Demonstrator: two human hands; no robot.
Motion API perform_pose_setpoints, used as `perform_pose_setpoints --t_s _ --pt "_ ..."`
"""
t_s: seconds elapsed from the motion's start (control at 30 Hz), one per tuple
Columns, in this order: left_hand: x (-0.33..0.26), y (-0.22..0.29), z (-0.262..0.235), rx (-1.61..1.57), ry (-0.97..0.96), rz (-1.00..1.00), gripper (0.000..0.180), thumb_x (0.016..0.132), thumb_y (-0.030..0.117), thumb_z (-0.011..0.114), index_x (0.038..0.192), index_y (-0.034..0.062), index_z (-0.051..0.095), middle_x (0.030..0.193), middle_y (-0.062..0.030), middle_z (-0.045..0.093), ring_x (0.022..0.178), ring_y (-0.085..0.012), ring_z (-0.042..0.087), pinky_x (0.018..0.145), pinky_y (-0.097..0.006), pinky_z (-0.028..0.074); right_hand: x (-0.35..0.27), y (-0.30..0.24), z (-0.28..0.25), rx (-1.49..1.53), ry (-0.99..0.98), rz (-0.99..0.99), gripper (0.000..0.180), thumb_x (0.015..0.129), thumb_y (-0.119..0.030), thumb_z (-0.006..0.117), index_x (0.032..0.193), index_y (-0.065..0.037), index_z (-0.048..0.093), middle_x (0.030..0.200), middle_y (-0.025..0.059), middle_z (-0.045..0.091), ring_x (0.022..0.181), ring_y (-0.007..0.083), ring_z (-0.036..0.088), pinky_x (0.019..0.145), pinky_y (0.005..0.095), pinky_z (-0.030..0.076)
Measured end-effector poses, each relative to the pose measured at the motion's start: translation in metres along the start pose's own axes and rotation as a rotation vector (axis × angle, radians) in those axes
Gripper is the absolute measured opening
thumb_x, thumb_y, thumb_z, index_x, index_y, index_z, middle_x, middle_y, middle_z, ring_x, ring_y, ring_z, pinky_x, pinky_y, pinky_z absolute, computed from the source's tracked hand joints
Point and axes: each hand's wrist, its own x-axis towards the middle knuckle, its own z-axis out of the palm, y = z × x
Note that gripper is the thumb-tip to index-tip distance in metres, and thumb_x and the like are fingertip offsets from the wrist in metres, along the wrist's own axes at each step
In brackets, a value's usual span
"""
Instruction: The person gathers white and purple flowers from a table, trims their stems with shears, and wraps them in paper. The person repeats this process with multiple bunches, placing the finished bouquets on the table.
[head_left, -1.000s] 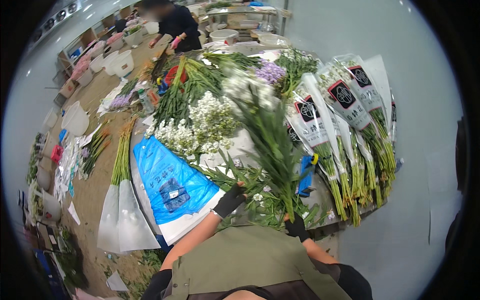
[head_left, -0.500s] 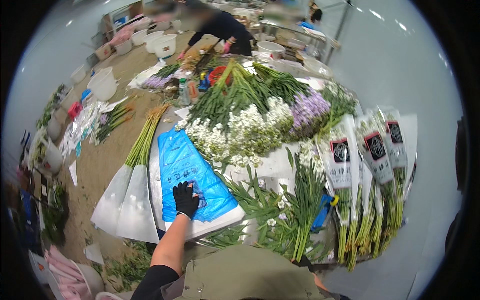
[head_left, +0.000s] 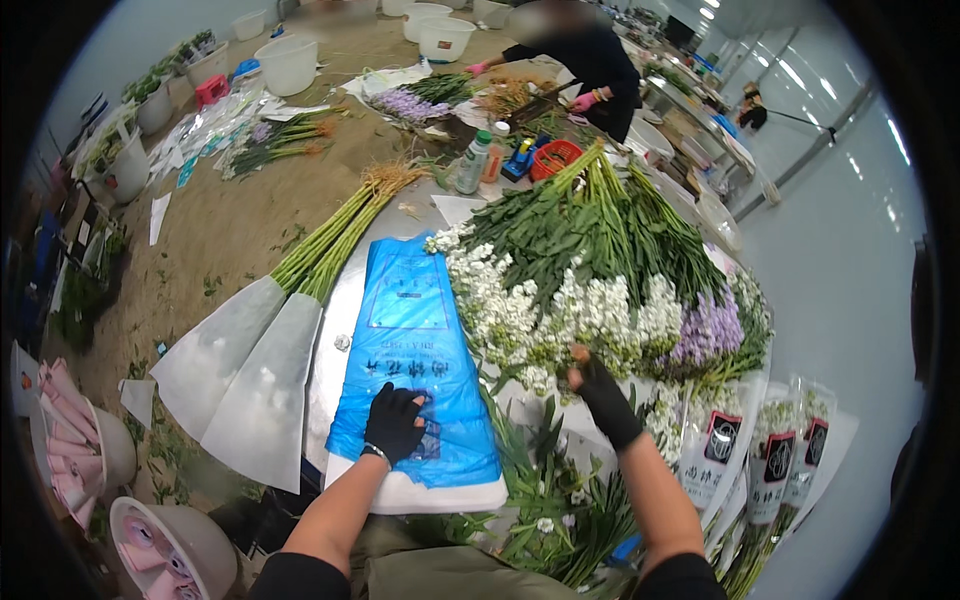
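Note:
My left hand (head_left: 394,424), in a black fingerless glove, rests on a stack of blue plastic flower sleeves (head_left: 410,330), its fingers loosely bent and holding nothing I can see. The stack lies on a white board (head_left: 425,497) at the table's near edge. My right hand (head_left: 606,402), gloved alike, is over the table by the lower edge of the white flowers (head_left: 610,310); thumb and finger look slightly apart with nothing between them. Beyond it spread leafy green stems (head_left: 560,220), with lilac flowers (head_left: 705,335) to the right. Loose cut greenery (head_left: 540,500) lies between my arms.
Two white-wrapped bunches (head_left: 265,370) jut over the left table edge. Sleeved bouquets (head_left: 775,465) lie at right. Bottles (head_left: 474,160) and a red basket (head_left: 556,158) stand at the back. A co-worker (head_left: 590,65) bends over stems beyond. Buckets (head_left: 175,540) stand on the floor.
My right hand has come up from the near edge, by the upright green stems, to the white flowers. My left hand stays on the blue sleeves. The view has turned left.

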Motion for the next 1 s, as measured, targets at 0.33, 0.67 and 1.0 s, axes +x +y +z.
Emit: perform_pose_setpoints --t_s 0.33,0.67,1.0 --pt "0.010 -0.012 -0.001 -0.088 -0.076 -0.093 0.037 0.068 0.018 0.063 0.104 0.0108 0.059 0.103 -0.0112 0.059 0.099 -0.0307 0.055 0.098 -0.051 0.037 0.425 0.017 0.026 -0.243 0.910 0.434 0.115 0.068 -0.062 0.068 0.141 0.006 0.011 0.138 0.0251 0.039 0.120 0.0378 0.047 0.100 0.0427 0.039" --pt "0.012 -0.021 -0.003 -0.185 -0.150 -0.098 0.045 0.069 0.018 0.068 0.111 0.0127 0.054 0.111 -0.0097 0.058 0.101 -0.0313 0.056 0.096 -0.052 0.039 0.515 0.096 -0.022 0.316 0.677 0.402 0.076 0.077 -0.044 0.066 0.132 0.000 0.038 0.131 0.0166 0.049 0.119 0.0255 0.047 0.095 0.0363 0.040" --pt "0.007 -0.013 -0.003 -0.116 -0.122 -0.099 0.041 0.068 0.019 0.064 0.107 0.0119 0.057 0.111 -0.0094 0.058 0.103 -0.0308 0.053 0.099 -0.049 0.037 0.423 -0.007 -0.056 0.792 0.499 0.030 0.031 0.086 -0.029 0.058 0.108 -0.008 0.063 0.114 0.0087 0.059 0.098 0.0260 0.057 0.082 0.0429 0.045"
